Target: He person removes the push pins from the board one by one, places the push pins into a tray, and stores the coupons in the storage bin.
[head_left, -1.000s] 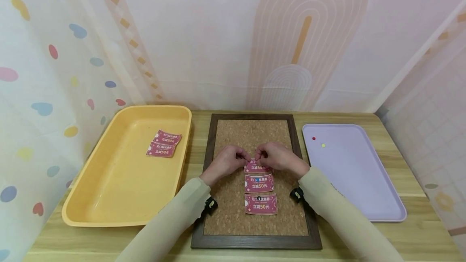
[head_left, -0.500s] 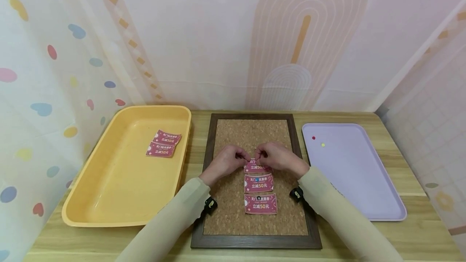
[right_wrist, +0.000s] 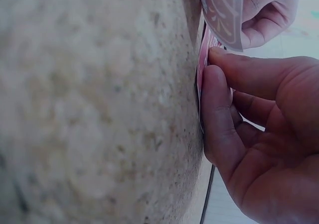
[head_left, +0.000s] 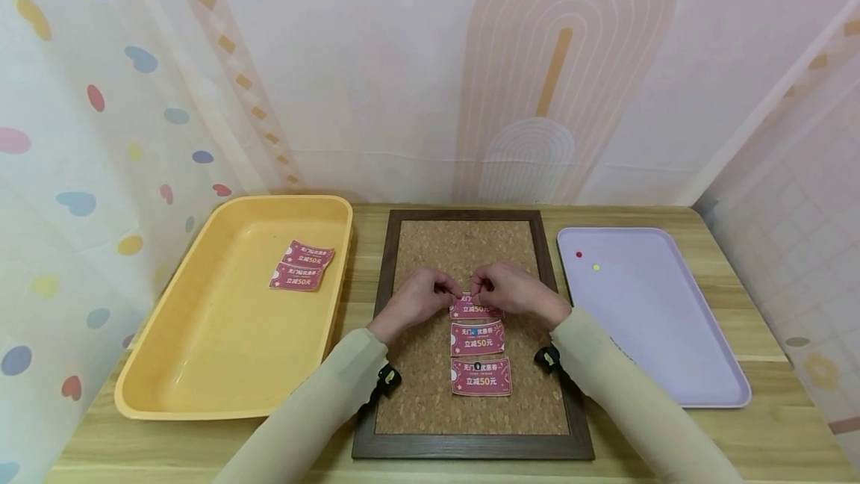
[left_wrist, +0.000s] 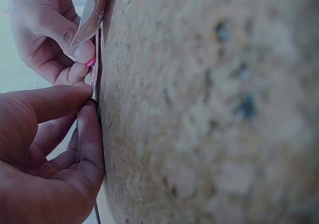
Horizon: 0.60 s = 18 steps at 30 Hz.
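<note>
On the framed corkboard (head_left: 430,402), three magenta coupons lie in a column. My left hand (head_left: 419,299) pinches the upper left edge of the topmost coupon (head_left: 478,311) between thumb and finger. Opposite it, my right hand (head_left: 516,290) is at that coupon's top, and the left wrist view shows a bright pink pushpin (left_wrist: 90,62) between its thumb and fingertip. A blue pushpin (head_left: 474,332) is in the middle coupon (head_left: 478,346), and a black pushpin (head_left: 478,366) in the lowest coupon (head_left: 481,383). Curled lower coupon edges stand in front of the fingers in both wrist views.
To the left stands a deep yellow tray (head_left: 195,364) with two more coupons (head_left: 297,276) in it. A shallow lilac tray (head_left: 665,327) on the right bears a red pin (head_left: 579,255) and a yellow pin (head_left: 596,267). A patterned curtain (head_left: 376,81) hangs behind the wooden table.
</note>
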Available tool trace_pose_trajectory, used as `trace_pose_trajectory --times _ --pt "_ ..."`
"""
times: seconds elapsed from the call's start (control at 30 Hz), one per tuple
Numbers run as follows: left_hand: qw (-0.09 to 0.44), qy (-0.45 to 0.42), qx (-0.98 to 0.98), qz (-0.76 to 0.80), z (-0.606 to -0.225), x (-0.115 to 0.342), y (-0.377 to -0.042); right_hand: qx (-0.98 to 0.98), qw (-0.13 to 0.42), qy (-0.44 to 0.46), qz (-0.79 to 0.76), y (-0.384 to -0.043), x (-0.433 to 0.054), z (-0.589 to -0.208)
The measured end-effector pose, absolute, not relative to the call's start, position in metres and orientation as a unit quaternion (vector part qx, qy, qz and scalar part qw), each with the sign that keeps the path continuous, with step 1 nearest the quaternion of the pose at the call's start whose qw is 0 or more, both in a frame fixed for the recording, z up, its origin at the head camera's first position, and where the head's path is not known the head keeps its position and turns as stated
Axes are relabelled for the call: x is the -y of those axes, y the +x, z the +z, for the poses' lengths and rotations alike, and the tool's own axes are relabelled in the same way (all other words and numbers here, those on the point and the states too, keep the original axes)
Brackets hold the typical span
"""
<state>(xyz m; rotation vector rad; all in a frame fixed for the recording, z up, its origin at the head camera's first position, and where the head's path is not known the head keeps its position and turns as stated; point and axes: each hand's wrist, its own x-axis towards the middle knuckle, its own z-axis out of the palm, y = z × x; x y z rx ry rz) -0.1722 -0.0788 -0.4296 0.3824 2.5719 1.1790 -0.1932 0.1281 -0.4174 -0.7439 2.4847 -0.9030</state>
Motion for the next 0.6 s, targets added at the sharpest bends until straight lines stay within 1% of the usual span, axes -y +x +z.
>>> trace_pose_trajectory --times 0.6 --pt "0.138 0.121 -0.899 0.397 -0.4279 0.0778 -0.1710 -0.876 0.214 -0.262 -0.344 -0.1937 -0.1294 -0.4187"
